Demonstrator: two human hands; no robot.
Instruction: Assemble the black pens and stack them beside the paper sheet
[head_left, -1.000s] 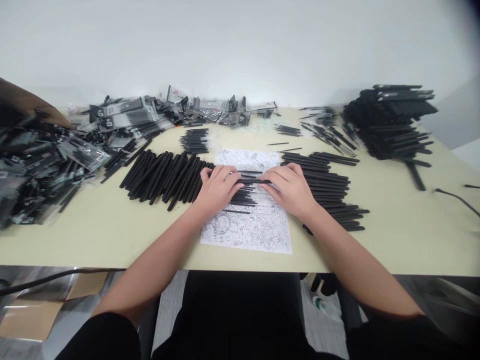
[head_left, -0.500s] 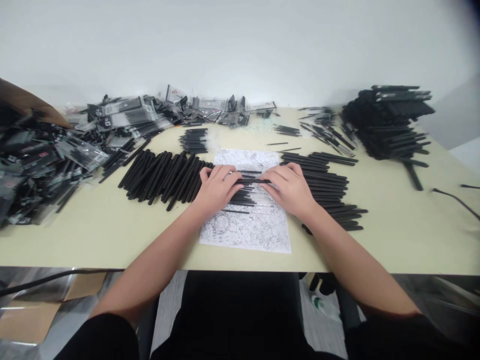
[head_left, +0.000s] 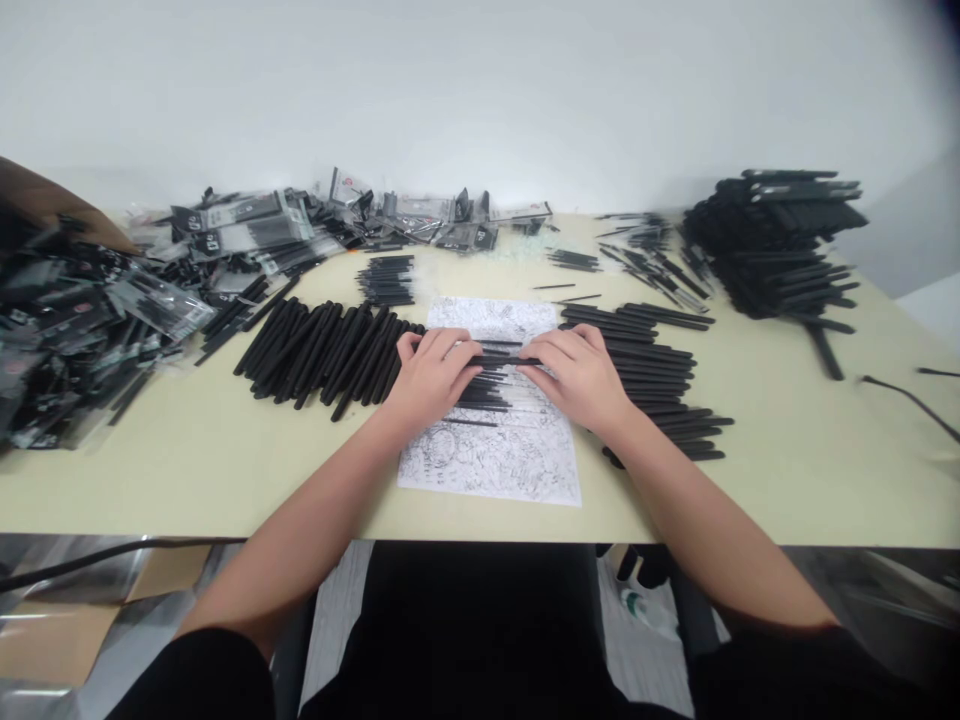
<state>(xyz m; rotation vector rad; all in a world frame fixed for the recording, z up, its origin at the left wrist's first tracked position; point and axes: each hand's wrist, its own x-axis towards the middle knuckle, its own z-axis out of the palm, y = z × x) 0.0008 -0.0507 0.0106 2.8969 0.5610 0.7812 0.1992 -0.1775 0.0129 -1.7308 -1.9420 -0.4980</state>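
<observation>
Between my two hands a thin black rod (head_left: 501, 361) lies crosswise. My left hand (head_left: 437, 370) is closed on its left end, and the fingertips of my right hand (head_left: 574, 372) pinch its right end. Beneath it, more slim black rods (head_left: 484, 398) rest on a printed white sheet (head_left: 491, 465). Thicker black tubes (head_left: 330, 355) lie in a slanted row beside my left hand. Another stack of black tubes (head_left: 652, 370) spreads out right of my right hand, partly hidden by it and my forearm.
Clear plastic sleeves with black parts (head_left: 82, 330) heap up on the left and along the back. A small bundle of thin rods (head_left: 386, 280) lies behind the paper. At the back right stands a tall black pile (head_left: 780, 240). A dark cable (head_left: 911, 402) reaches in at the right.
Hardly anything differs. Both hands keep the same grip on the rod, and the whole view has shifted very slightly.
</observation>
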